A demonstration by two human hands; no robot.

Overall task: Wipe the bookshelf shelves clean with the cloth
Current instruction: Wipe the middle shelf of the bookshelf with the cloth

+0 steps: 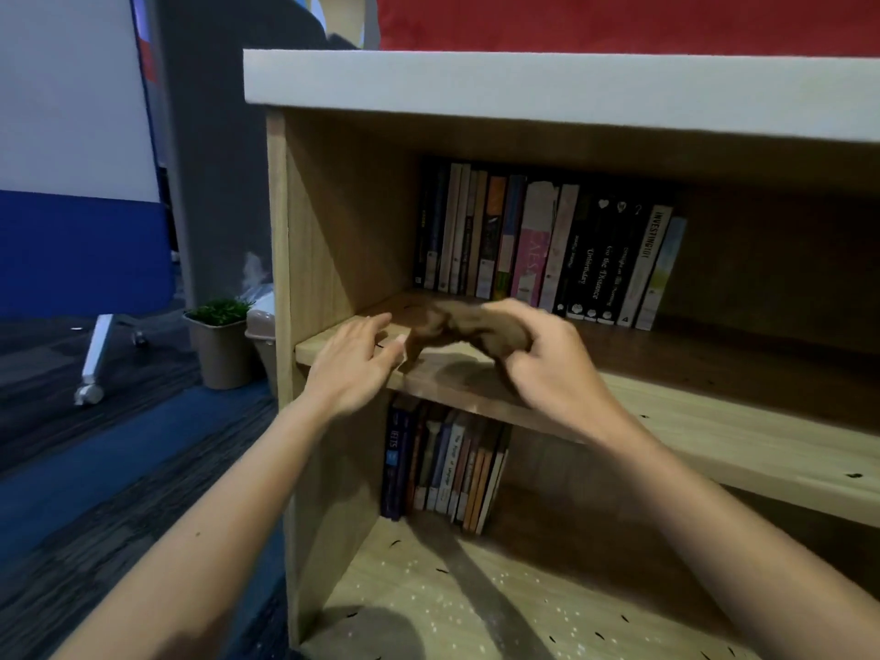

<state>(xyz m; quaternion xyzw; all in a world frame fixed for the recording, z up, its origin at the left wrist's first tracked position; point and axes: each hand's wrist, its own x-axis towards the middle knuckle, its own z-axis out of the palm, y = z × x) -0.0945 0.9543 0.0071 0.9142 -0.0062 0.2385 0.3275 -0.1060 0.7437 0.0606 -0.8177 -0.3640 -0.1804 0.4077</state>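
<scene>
Forearms reach forward from the bottom of the frame toward a wooden bookshelf [281, 259], both hands meeting over the front-left end of its middle shelf [714, 421]. Below the wrists, the bottom shelf [428, 607] lies speckled with pale dust and dark flecks, a short row of lower books [447, 469] standing at its back. At the shelf edge, the right hand [547, 359] closes around a bunched brown cloth [457, 326], while the left hand [355, 359] lies mostly open, its fingertips touching the cloth's left end. Whether the cloth is pressed to the board or raised just above it cannot be told. Beyond the knuckles, upper books [547, 245] line the back of that shelf. The work appears to be at the gathering stage, with wiping here barely begun; next calls for flattening the cloth on the wood and sweeping rightward, clear of the spines.
</scene>
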